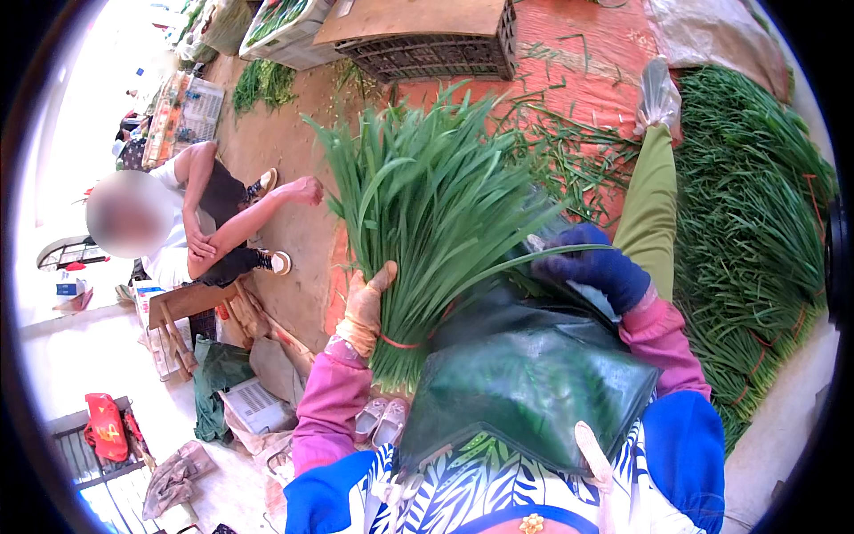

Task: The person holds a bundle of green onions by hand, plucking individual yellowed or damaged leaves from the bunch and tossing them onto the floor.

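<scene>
My left hand (363, 307), in a tan glove, is closed round the side of a big bunch of garlic chives (427, 196). A red band (405, 344) ties the bunch near its pale cut ends, and the long flat leaves fan out away from me. My right hand (594, 267), in a dark blue glove, is beside the leaves on the right. One long leaf (525, 260) bends across to this glove; its fingers are curled but smeared, so a grip on the leaf is unclear. A shiny dark green apron (534, 374) covers my lap beneath the bunch.
Tied chives (743, 240) lie heaped on the right. Loose leaves (578, 160) litter an orange sheet (556, 93) ahead, near a dark crate (436, 55) topped with a board. On the left sits a person (191, 209). My olive trouser leg (647, 214) stretches forward.
</scene>
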A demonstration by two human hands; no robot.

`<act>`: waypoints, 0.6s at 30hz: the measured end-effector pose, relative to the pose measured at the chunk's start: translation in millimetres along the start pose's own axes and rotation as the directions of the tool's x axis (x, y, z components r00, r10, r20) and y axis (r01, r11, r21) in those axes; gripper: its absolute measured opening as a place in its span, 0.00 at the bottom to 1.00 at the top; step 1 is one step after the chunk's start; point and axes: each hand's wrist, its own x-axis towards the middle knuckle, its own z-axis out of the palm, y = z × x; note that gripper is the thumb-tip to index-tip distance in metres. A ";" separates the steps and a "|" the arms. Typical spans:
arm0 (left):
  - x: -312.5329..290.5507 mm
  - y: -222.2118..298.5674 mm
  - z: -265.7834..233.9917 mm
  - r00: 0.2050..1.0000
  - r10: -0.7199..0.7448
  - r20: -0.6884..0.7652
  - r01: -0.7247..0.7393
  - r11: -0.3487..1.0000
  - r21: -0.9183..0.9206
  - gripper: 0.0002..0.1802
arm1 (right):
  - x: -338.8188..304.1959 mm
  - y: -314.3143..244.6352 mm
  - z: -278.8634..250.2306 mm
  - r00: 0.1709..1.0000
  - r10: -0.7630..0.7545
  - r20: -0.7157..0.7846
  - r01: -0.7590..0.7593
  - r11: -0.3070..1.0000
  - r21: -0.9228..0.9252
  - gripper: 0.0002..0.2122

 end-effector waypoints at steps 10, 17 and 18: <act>-2.2 3.0 26.6 0.989 0.085 -0.118 -0.091 0.995 -0.047 0.15 | 76.4 -38.4 81.2 0.612 -0.730 0.304 0.610 0.191 -0.769 0.23; 9.2 -11.2 4.5 0.990 -0.038 -0.139 0.011 0.983 -0.184 0.19 | 39.0 -28.2 97.6 0.791 -0.496 0.359 0.541 0.293 -0.788 0.23; 9.7 -13.1 1.5 0.991 -0.026 -0.130 0.001 0.982 -0.187 0.20 | 37.2 -29.8 96.6 0.787 -0.511 0.346 0.541 0.304 -0.784 0.23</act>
